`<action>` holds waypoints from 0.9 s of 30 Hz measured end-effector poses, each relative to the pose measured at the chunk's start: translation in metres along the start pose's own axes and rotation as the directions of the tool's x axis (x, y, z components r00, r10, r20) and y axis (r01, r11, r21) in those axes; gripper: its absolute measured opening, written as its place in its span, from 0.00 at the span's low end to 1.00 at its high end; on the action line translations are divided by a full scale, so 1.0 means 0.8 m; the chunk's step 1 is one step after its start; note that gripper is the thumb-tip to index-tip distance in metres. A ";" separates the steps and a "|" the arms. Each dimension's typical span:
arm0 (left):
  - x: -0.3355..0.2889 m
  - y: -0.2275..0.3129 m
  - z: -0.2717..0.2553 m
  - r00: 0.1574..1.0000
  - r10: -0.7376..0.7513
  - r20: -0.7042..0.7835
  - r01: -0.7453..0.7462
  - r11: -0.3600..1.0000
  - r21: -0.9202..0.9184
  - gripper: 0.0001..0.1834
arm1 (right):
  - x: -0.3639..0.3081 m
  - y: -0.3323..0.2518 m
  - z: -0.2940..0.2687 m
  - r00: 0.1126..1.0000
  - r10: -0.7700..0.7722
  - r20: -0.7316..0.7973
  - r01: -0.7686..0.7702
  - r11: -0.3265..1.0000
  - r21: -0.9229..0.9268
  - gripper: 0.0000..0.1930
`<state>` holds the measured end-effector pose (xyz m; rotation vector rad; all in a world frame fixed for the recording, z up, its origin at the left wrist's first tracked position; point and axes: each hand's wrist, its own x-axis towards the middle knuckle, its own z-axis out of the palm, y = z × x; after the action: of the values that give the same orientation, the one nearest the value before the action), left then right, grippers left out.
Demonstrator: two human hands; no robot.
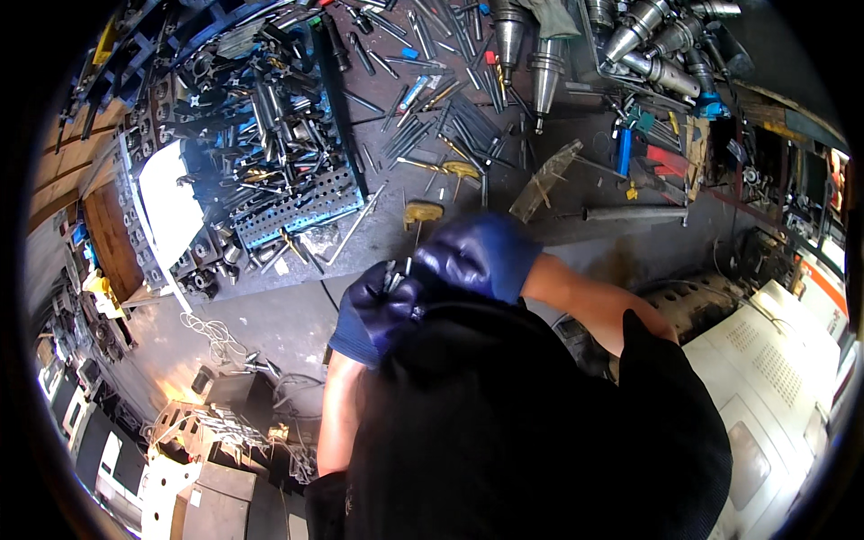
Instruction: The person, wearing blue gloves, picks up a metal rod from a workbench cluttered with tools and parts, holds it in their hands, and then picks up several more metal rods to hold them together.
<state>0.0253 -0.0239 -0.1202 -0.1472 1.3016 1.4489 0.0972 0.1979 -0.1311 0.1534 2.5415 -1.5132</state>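
Several seemingly metal rods (393,279) are clasped in the glossy-gloved left hand (380,309), right hand (479,258) curled.

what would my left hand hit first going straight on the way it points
Probably the yellow-handled tool on the bench, ahead of the left hand; depth is unclear, and the right hand sits close by.

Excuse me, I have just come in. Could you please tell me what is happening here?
A person in dark blue gloves stands at a cluttered workbench. The left hand is closed around a few short metal pieces. The right hand is curled close beside it, slightly blurred; whether it grips anything is unclear. Beyond the hands lies a yellow-handled tool, and on the left a perforated blue tray is heaped with metal bits.
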 end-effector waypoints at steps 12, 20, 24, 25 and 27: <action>0.024 0.024 0.009 0.996 -0.046 0.070 0.071 0.906 -0.418 0.16 | 0.008 0.106 -0.030 0.826 0.376 -0.419 -0.561 0.615 -0.555 0.14; 0.049 0.019 0.017 0.998 -0.041 -0.039 0.017 0.876 -0.482 0.18 | 0.004 0.044 -0.045 0.915 0.341 -0.213 -0.315 0.937 0.148 0.12; 0.042 0.038 0.032 0.997 0.016 -0.070 -0.047 0.883 -0.467 0.19 | 0.015 -0.040 -0.063 0.905 0.404 0.136 -0.406 0.719 0.565 0.08; 0.038 0.045 0.036 0.995 0.020 -0.094 -0.059 0.895 -0.441 0.19 | 0.016 -0.048 -0.063 0.906 0.383 0.181 -0.409 0.677 0.612 0.07; 0.032 0.055 0.040 0.992 0.034 -0.121 -0.081 0.909 -0.408 0.19 | 0.015 -0.051 -0.063 0.912 0.351 0.212 -0.401 0.654 0.641 0.06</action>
<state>-0.0002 0.0262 -0.0992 -0.4801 1.0764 1.7756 0.0729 0.2222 -0.0749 0.6670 1.6211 -2.1103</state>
